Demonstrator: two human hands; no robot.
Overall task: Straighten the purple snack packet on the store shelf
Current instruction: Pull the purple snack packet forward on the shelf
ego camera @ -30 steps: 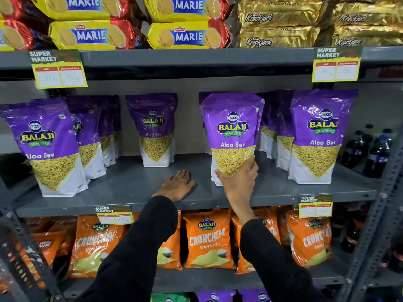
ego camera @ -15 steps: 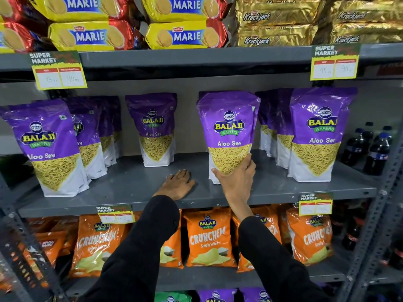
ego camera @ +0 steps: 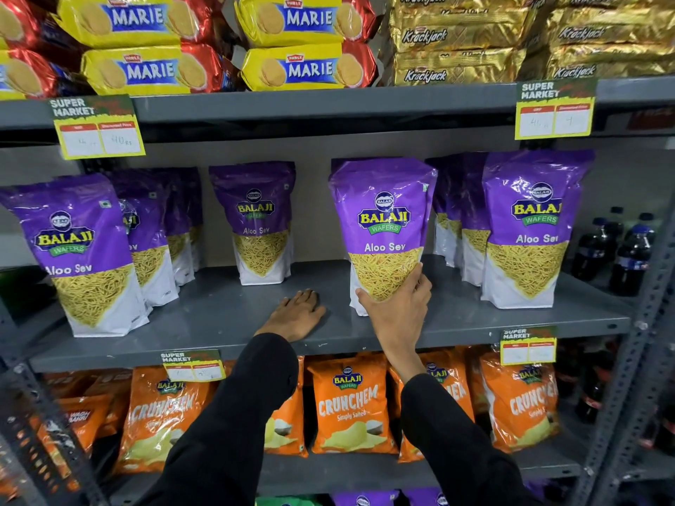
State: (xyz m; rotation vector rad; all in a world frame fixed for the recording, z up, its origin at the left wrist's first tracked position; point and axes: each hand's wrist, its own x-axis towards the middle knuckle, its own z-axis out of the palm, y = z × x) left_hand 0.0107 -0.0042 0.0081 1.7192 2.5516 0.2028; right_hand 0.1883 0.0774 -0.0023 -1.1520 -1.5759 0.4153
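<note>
— What have our fingers got?
— Our right hand (ego camera: pixel 396 308) wraps the bottom of the purple snack packet (ego camera: pixel 383 228); the packet rises straight above them, long axis upright, tipped slightly left.
— And our left hand (ego camera: pixel 297 315)?
— Flat on the shelf (ego camera: pixel 219 315), fingers spread, holding nothing, just left of the packet.
</note>
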